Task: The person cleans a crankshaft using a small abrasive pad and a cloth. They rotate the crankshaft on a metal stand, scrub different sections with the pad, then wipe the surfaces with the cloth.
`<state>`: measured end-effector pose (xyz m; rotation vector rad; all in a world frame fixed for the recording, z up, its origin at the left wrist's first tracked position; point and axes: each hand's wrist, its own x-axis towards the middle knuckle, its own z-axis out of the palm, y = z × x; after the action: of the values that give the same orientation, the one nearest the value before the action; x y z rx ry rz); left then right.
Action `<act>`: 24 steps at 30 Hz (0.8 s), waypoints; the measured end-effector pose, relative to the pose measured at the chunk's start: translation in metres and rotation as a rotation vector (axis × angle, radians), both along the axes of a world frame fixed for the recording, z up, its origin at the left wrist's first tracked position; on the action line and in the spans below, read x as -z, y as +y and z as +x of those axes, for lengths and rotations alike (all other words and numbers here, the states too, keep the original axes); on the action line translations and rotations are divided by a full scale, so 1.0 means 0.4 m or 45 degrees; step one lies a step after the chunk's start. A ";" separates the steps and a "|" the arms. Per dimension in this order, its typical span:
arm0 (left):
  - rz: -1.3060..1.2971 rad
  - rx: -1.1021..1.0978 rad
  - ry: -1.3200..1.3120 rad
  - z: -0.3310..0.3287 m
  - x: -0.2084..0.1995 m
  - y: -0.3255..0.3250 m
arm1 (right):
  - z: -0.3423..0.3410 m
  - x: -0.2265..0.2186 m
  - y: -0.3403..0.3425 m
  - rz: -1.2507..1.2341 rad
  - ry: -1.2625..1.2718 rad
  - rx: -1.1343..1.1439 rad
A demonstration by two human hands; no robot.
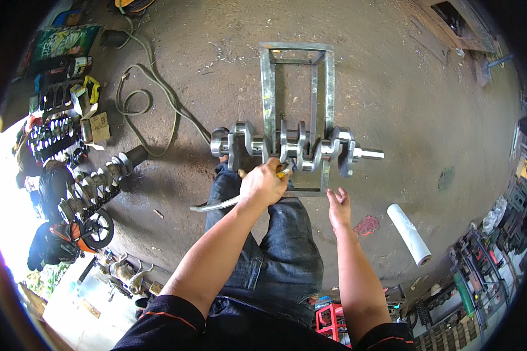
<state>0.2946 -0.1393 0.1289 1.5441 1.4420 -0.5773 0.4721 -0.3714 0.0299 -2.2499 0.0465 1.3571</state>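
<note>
A bare steel crankshaft (301, 136) lies crosswise on a tall rectangular metal frame (269, 88), in front of my knees. My left hand (266, 182) is at the near side of the crankshaft's middle, its fingers closed around a narrow pale strip (216, 205). One end of the strip trails out to the left over my leg; a yellow part shows at my fingertips. What the strip is made of I cannot make out. My right hand (339, 207) hovers apart below the crankshaft's right half, fingers extended and holding nothing.
Another crankshaft (96, 186) stands at the left, near engine parts and a cardboard box (99, 127). A hose (174, 111) loops over the floor toward the crankshaft's left end. At right lie a white roll (409, 234) and a red rag (366, 225); metal parts line the far right.
</note>
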 end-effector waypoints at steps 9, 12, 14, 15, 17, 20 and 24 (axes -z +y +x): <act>-0.119 0.203 -0.130 0.207 -0.011 -0.010 | 0.085 0.055 0.064 0.204 -0.188 0.117; 0.032 0.130 -0.148 0.259 0.016 -0.019 | 0.112 0.061 0.071 0.297 -0.350 0.222; -0.013 0.186 -0.194 0.285 0.035 -0.027 | 0.132 0.060 0.085 0.333 -0.386 0.190; -0.067 0.235 -0.188 0.295 0.043 -0.030 | 0.140 0.065 0.100 0.392 -0.318 0.268; -0.120 0.280 -0.143 0.306 0.053 -0.036 | 0.158 0.069 0.121 0.395 -0.267 0.240; -0.228 0.373 -0.080 0.308 0.060 -0.042 | 0.183 0.084 0.149 0.348 -0.132 0.293; -0.144 0.376 -0.048 0.295 0.073 -0.046 | 0.197 0.104 0.168 0.288 -0.037 0.318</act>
<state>0.4128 -0.1578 0.0997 1.6793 1.1401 -0.7855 0.5510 -0.3042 -0.0117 -2.0000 0.1506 1.1368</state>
